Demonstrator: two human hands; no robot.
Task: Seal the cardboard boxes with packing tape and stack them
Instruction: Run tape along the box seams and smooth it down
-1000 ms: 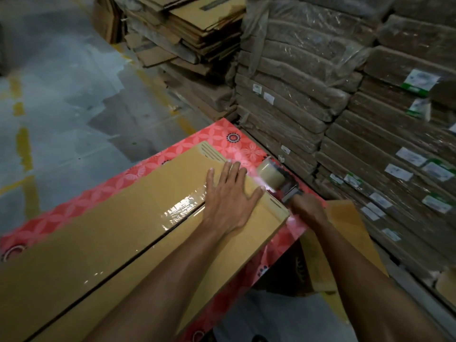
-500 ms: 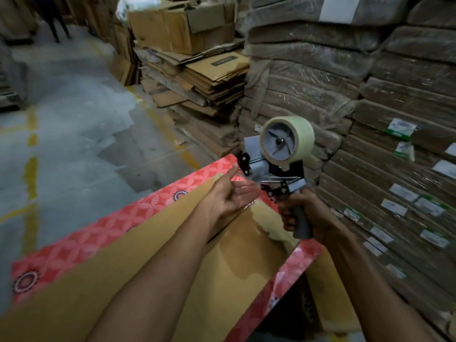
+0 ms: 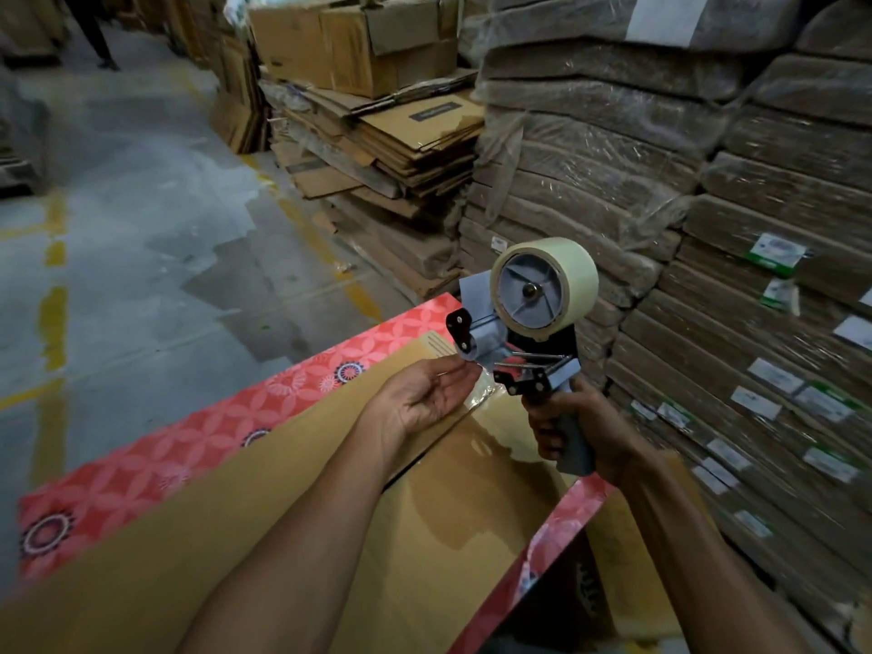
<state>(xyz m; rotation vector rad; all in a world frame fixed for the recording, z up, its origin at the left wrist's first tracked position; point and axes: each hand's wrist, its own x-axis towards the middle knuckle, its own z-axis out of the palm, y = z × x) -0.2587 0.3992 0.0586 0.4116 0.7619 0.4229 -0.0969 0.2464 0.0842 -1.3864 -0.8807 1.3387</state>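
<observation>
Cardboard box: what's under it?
A red floral-patterned cover shows along the far edge and at the right end of the cardboard box. The area directly beneath the box is hidden, and so is whatever the cover lies on.

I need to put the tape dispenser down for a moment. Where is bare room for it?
The cardboard box top left of the left forearm is bare, as is the red patterned cloth strip along its far edge. Between the forearms the box is free but narrow. Right of the right hand gripping the tape dispenser, wrapped bundles crowd close.
</observation>
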